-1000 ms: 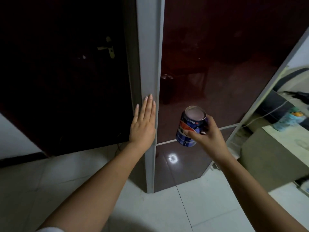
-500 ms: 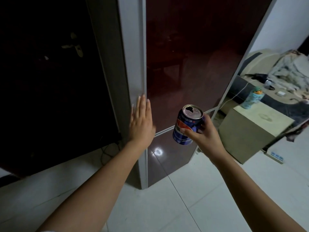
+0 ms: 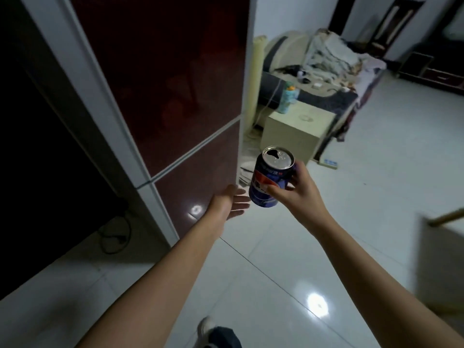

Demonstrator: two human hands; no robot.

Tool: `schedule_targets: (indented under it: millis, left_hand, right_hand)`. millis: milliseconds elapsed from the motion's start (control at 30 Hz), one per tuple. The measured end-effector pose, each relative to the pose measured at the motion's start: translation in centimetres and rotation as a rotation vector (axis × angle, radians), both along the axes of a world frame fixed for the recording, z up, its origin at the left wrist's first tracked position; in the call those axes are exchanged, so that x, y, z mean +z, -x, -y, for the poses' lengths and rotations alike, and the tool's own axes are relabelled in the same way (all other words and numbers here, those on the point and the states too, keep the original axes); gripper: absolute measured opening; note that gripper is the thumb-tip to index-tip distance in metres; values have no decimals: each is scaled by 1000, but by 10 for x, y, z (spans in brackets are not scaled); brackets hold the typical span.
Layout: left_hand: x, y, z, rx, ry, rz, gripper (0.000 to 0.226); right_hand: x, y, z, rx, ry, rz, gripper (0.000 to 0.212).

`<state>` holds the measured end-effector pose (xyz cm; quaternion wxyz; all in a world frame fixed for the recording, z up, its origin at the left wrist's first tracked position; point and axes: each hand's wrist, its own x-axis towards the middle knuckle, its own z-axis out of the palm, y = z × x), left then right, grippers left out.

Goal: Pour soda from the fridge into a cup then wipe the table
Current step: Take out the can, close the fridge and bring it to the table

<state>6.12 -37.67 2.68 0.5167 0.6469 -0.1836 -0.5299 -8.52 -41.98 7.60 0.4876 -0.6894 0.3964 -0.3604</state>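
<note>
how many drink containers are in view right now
2. A blue soda can held upright in the right hand, and a light bottle standing on the small cabinet by the fridge. Others may be hidden.

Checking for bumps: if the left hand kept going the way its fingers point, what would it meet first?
Probably the soda can in the right hand; the left hand points right at its lower part, though depth is unclear.

Single head view, looking forward-down past fridge (image 3: 160, 79) onto tiled floor (image 3: 288, 247)
</note>
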Motion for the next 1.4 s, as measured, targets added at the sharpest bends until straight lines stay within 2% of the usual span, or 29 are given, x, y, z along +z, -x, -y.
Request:
schedule_targets:
  millis: [67,167,467,800,1400]
  left_hand:
    - [1,27,-6,-106,1,-119,39]
    - [-1,65,-15,-225,-11,-199,41]
    - [-3,165,-30,-596,-103,-269,45]
    - [-4,245,-26,-925,-174,-178,45]
    - [-31,360,-37,-1559,-254,-88,42]
  right_hand:
    - [-1,30,-14,-59,2,-16,59]
    - [-4,74,-34,-150,3,-36,58]
    - [-11,180,-87,-408,-27,-42,58]
    - [-18,252,-132,-690,-72,-58,63]
    - [-38,309,-220,-1254,-203,-54,64]
